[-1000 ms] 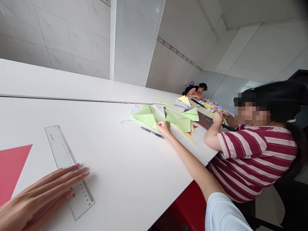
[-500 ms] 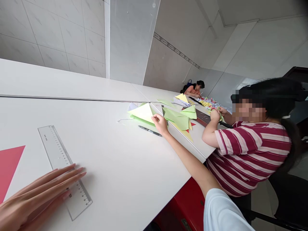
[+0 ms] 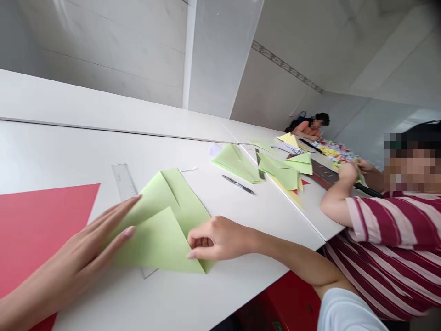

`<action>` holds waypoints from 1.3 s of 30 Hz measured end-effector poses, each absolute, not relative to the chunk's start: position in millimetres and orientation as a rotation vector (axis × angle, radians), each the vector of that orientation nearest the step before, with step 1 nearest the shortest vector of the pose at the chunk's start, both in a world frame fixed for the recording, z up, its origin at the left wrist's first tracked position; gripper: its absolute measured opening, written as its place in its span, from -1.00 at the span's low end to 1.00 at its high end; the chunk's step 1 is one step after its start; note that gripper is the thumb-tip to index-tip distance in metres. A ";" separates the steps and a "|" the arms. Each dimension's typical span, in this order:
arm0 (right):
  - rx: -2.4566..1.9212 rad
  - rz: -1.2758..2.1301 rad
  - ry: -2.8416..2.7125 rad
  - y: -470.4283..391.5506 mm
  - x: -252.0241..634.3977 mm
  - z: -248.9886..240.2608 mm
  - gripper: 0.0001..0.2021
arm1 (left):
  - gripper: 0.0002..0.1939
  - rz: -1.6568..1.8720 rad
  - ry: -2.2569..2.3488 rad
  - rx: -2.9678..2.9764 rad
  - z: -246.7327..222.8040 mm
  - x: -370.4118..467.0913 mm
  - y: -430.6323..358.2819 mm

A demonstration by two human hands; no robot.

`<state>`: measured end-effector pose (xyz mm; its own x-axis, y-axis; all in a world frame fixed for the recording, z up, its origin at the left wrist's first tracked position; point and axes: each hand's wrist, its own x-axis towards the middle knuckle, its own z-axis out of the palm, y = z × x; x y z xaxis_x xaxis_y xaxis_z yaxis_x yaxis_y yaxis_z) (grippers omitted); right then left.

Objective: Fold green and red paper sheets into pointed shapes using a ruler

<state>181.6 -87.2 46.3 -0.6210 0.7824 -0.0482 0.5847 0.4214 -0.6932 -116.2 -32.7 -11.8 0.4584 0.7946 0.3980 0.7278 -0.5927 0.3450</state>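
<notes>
A folded green paper (image 3: 155, 239) lies on the white table in front of me, covering the middle of a clear ruler (image 3: 124, 180). My left hand (image 3: 93, 246) rests on the paper's left side, its fingers stretched out and the thumb apart. At the paper's right edge, my right hand (image 3: 215, 241) has its fingers curled in a pinch on that edge. A large red paper (image 3: 44, 230) lies at the left, partly under my left forearm.
A black pen (image 3: 238, 185) lies beyond my right hand, near more folded green papers (image 3: 237, 163). A long dark red ruler-like bar (image 3: 324, 174) is farther right. A person in a striped shirt (image 3: 396, 230) sits at the right; another (image 3: 306, 128) is at the far end.
My right hand has come back from the far pile with a folded green paper, which now covers the ruler. My left hand now lies on that paper. The view has shifted left.
</notes>
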 end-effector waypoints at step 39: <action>-1.373 0.255 -2.449 -36.6 192.1 -0.1 -0.37 | -0.39 0.124 0.292 2.903 23.2 -85.8 -65.1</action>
